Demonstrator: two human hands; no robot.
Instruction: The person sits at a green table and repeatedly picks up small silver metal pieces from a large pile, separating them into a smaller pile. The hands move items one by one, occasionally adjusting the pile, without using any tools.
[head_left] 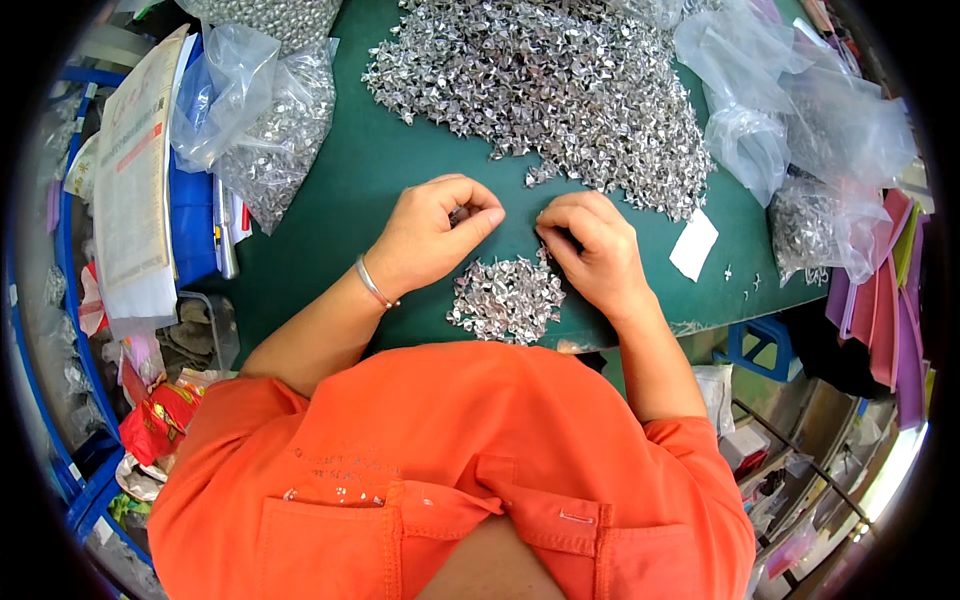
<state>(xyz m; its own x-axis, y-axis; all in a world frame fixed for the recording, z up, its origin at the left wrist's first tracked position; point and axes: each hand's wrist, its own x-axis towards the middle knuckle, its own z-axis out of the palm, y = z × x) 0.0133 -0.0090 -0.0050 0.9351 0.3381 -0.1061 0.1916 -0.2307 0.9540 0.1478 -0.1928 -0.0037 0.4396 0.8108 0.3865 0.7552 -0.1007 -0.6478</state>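
Nearest: orange shirt (450, 470).
Small heap (507, 297): silver metal pieces on green mat (370, 170), between both hands.
Left hand (430, 235): curled, pinching one piece (459, 213).
Right hand (592, 250): fingers closed; contents hidden.
Handling: probably light, stiff, sharp-edged; pinch singly at the edges.
Stock: large pile (550, 90) beyond.

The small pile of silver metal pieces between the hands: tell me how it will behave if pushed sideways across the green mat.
The small pile is loose, separate shiny bits, so it would probably spread and scatter rather than slide as one. The pieces look thin and folded, so likely light, and their edges may snag each other. It lies close to the green mat edge, so some could spill off.
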